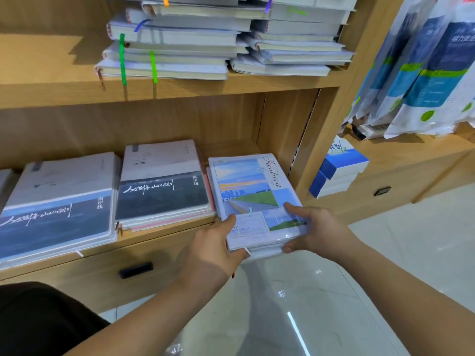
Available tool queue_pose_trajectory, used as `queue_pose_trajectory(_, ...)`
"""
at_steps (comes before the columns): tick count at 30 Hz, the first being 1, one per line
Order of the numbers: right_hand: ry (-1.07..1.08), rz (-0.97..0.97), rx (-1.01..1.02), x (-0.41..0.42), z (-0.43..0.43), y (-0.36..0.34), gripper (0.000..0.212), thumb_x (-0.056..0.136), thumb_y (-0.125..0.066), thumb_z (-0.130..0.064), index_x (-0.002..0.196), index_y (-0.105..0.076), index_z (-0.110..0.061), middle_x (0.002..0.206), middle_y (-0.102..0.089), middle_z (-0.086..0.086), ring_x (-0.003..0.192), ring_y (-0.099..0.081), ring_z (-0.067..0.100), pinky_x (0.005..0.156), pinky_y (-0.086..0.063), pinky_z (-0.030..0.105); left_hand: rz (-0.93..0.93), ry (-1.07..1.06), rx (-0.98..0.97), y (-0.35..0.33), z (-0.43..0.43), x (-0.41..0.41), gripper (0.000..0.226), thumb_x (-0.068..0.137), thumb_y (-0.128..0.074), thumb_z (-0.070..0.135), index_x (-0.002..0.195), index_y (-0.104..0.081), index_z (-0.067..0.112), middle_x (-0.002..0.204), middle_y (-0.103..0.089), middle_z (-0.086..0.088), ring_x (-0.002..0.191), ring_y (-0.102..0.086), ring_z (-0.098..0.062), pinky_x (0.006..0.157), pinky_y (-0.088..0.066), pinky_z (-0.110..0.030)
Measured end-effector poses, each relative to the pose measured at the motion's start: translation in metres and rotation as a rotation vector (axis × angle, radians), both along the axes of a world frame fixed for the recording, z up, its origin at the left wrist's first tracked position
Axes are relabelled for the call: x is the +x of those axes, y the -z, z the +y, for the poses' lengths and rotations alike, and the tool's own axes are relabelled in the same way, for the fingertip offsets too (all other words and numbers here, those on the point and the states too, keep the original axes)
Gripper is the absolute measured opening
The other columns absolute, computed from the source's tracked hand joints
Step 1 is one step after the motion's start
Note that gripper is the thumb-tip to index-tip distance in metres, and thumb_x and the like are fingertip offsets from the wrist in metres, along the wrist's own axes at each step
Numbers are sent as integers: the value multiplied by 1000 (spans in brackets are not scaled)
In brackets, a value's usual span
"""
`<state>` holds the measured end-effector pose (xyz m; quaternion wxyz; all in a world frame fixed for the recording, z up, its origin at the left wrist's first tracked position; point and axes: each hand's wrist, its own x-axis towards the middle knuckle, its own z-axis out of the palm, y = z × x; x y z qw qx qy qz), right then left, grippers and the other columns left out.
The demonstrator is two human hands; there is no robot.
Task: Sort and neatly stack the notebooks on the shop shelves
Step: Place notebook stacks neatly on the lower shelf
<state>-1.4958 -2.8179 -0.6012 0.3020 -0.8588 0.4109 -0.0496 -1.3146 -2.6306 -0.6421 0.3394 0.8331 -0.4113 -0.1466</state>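
Fantasy notebook stack (pixel 253 199) between the hands, near end off the shelf (pixel 167 233); left hand (pixel 216 242) and right hand (pixel 316 229) each grip a near corner, thumbs on top. Likely risk: slick covers slide apart, or a skewed push snags the grey-blue stack (pixel 164 186) beyond the left hand.

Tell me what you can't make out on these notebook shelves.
Head view:
- Count of books under the pastel landscape-cover Fantasy notebook: left hand and right hand cover much of the stack's near edge.
- Left grey-and-navy calligraphy notebook stack: cut by the left frame edge.
- White ribbon-marked notebook piles on the upper shelf: tops cut by the top edge.
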Motion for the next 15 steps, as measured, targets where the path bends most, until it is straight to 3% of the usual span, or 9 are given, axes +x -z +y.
queue_pose_trajectory(3,-8,-53,40,-3,2,3,113,56,-102,-29,152,-44,-36,132,-55,-10,114,-55,11,94,-46,23,5,24,-39,1,3,-2,89,63,-78,57,146,-48,41,117,-66,22,101,-67,-4,86,-58,-34)
queue_pose_trajectory(7,-22,-62,88,-7,6,12,125,56,-101,-19,158,-31,-38,133,-39,-13,117,-45,9,94,-39,16,7,71,-35,11,13,-16,111,66,-86,47,158,-24,42,134,-52,14,118,-53,-10,101,-48,-30)
queue_pose_trajectory(12,-8,-68,45,-4,10,20,123,63,-98,-14,158,-26,-44,133,-40,-13,113,-46,10,93,-45,19,-162,79,0,9,9,-13,91,85,-73,39,159,-20,35,145,-50,8,128,-50,-18,102,-48,-37)
queue_pose_trajectory(15,23,-113,83,-6,5,22,122,58,-100,-13,154,-33,-47,123,-51,-18,104,-56,6,78,-47,9,-169,58,20,8,7,-11,87,84,-72,41,156,-23,38,143,-54,10,126,-54,-19,98,-51,-39)
